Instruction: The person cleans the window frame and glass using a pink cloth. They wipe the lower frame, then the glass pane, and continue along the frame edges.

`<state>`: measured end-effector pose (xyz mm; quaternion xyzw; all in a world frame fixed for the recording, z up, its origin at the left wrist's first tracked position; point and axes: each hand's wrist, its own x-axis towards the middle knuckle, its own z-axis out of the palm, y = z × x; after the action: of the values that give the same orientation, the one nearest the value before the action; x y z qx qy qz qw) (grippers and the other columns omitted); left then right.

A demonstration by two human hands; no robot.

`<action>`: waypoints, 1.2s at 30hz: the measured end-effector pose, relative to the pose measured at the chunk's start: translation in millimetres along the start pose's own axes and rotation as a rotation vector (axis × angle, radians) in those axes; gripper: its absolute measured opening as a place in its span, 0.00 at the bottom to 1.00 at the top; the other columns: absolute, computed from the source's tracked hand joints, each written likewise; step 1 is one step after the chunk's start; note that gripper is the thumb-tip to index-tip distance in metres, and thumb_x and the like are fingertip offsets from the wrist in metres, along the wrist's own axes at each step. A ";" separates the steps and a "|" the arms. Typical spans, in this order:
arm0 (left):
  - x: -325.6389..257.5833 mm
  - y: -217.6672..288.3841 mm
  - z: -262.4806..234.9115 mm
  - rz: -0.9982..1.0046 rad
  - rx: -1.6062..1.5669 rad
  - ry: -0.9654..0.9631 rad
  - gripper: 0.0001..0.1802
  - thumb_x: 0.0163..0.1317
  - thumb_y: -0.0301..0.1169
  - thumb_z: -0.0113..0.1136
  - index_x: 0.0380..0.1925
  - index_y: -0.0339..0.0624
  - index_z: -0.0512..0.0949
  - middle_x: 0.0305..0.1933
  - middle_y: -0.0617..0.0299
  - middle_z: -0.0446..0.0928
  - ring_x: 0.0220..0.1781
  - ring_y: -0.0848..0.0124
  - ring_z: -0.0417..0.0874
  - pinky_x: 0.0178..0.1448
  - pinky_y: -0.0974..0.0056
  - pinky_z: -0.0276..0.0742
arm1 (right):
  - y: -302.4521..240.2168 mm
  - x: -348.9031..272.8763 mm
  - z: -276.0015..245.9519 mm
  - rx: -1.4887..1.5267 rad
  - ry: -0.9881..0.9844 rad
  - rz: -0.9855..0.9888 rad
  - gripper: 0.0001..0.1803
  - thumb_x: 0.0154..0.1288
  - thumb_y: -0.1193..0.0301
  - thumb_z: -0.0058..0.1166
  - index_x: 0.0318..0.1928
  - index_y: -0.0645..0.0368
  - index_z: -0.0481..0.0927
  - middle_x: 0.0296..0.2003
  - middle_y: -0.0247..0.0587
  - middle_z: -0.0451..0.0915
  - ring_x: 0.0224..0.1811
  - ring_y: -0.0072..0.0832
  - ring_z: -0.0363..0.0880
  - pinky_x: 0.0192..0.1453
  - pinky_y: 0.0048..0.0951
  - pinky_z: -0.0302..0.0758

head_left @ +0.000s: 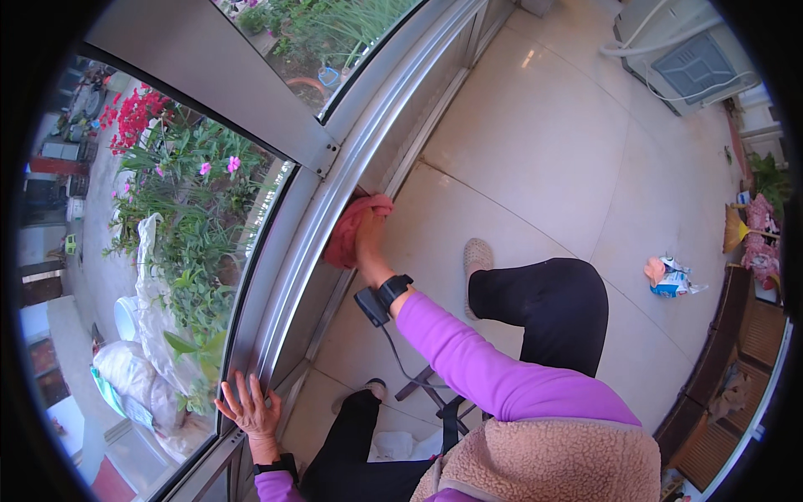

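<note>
Right hand (368, 238) gripping red cloth (351, 227) against window frame (322, 226); left hand (249, 407) spread flat on frame's lower edge, bare floor tiles (535, 142) beside.

My right hand (368, 243) presses a red cloth (351, 227) against the metal window frame (314, 243), down near the sill. My left hand (249, 407) lies flat, fingers spread, on the frame's lower rail. I'm crouched over a pale tiled floor (544, 142). Beyond the glass (180, 251) stand green plants with pink flowers.
</note>
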<state>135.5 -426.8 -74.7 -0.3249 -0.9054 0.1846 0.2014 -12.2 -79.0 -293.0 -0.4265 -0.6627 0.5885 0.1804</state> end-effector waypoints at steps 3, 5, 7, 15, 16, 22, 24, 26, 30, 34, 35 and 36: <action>1.5 0.5 -0.1 0.014 0.000 0.020 0.31 0.61 0.39 0.56 0.65 0.47 0.70 0.72 0.55 0.68 0.78 0.45 0.57 0.80 0.38 0.38 | 17.0 -11.1 14.7 0.029 0.047 -0.073 0.18 0.73 0.66 0.44 0.41 0.73 0.75 0.42 0.68 0.76 0.46 0.60 0.73 0.53 0.52 0.68; 2.0 -0.3 -0.3 0.018 0.018 0.014 0.30 0.61 0.39 0.56 0.65 0.46 0.70 0.72 0.55 0.68 0.78 0.45 0.57 0.80 0.38 0.38 | 38.2 -19.2 34.7 0.048 0.153 -0.064 0.17 0.72 0.67 0.44 0.43 0.73 0.76 0.43 0.68 0.76 0.47 0.59 0.73 0.53 0.52 0.68; 1.6 -1.2 -0.1 0.028 0.027 0.018 0.30 0.61 0.40 0.57 0.64 0.46 0.71 0.72 0.54 0.68 0.78 0.45 0.57 0.80 0.38 0.38 | 67.9 -15.6 49.3 0.017 0.144 -0.038 0.15 0.71 0.68 0.44 0.42 0.71 0.76 0.43 0.66 0.77 0.47 0.59 0.74 0.52 0.52 0.68; -3.9 -3.4 4.1 0.024 0.052 0.008 0.29 0.59 0.41 0.58 0.62 0.47 0.73 0.70 0.54 0.70 0.77 0.43 0.58 0.79 0.35 0.39 | 131.7 80.4 1.3 -0.136 -0.238 -0.072 0.18 0.62 0.71 0.54 0.52 0.64 0.80 0.45 0.56 0.82 0.46 0.58 0.79 0.49 0.51 0.76; -4.9 -3.9 3.9 0.030 0.052 0.014 0.28 0.60 0.42 0.57 0.61 0.47 0.74 0.69 0.53 0.71 0.77 0.43 0.57 0.79 0.35 0.39 | 124.4 96.9 -11.0 -0.123 -0.169 0.008 0.20 0.60 0.70 0.56 0.53 0.63 0.81 0.46 0.54 0.83 0.46 0.56 0.79 0.49 0.49 0.77; -9.3 -5.4 4.1 0.030 0.054 -0.002 0.27 0.62 0.43 0.56 0.61 0.47 0.74 0.69 0.52 0.71 0.77 0.42 0.56 0.79 0.35 0.39 | 100.1 153.7 -40.0 -0.527 -0.607 -0.175 0.20 0.58 0.74 0.55 0.53 0.62 0.81 0.39 0.58 0.84 0.47 0.51 0.84 0.50 0.43 0.79; -9.7 -5.8 4.0 0.029 0.056 -0.009 0.27 0.62 0.43 0.56 0.61 0.46 0.74 0.69 0.52 0.71 0.77 0.42 0.56 0.79 0.34 0.39 | 102.3 167.8 -46.6 -0.356 -0.648 -0.115 0.17 0.61 0.69 0.54 0.50 0.60 0.83 0.38 0.58 0.85 0.46 0.52 0.84 0.50 0.43 0.79; -9.6 -5.7 3.5 0.027 0.046 -0.009 0.28 0.62 0.44 0.56 0.61 0.46 0.74 0.68 0.52 0.71 0.77 0.41 0.55 0.78 0.34 0.39 | 102.5 185.5 -53.2 -0.298 -0.563 -0.088 0.16 0.62 0.66 0.53 0.46 0.60 0.85 0.37 0.57 0.85 0.45 0.53 0.83 0.50 0.43 0.79; -8.7 -5.1 2.5 0.029 0.052 -0.015 0.28 0.62 0.45 0.56 0.60 0.46 0.74 0.67 0.52 0.72 0.78 0.41 0.55 0.78 0.33 0.39 | 94.4 240.2 -56.5 -0.335 -0.257 -0.215 0.15 0.61 0.65 0.54 0.43 0.61 0.84 0.37 0.56 0.85 0.43 0.54 0.83 0.48 0.44 0.78; -8.8 -4.7 1.6 0.025 0.047 -0.022 0.28 0.62 0.45 0.56 0.60 0.45 0.74 0.67 0.51 0.71 0.78 0.41 0.54 0.78 0.33 0.38 | 113.1 247.0 -39.5 -0.482 -0.266 -0.427 0.14 0.61 0.64 0.55 0.44 0.56 0.83 0.41 0.51 0.84 0.43 0.52 0.82 0.47 0.46 0.78; -9.1 -4.7 1.6 0.017 0.041 -0.023 0.28 0.62 0.44 0.56 0.60 0.45 0.74 0.68 0.51 0.71 0.78 0.42 0.54 0.78 0.33 0.38 | 119.6 238.4 -32.3 -0.565 -0.263 -0.436 0.14 0.62 0.63 0.55 0.44 0.55 0.83 0.42 0.50 0.83 0.43 0.53 0.82 0.46 0.47 0.77; -9.6 -4.5 1.2 0.020 0.043 -0.024 0.28 0.62 0.44 0.56 0.60 0.45 0.74 0.68 0.51 0.71 0.78 0.41 0.54 0.78 0.33 0.38 | 123.6 231.4 -26.9 -0.571 -0.250 -0.481 0.14 0.62 0.63 0.55 0.45 0.53 0.82 0.43 0.49 0.82 0.45 0.51 0.81 0.47 0.47 0.77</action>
<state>139.4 -436.7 -76.0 -0.3273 -0.9003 0.2100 0.1957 -80.9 110.8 -462.7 -0.2172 -0.8976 0.3689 0.1053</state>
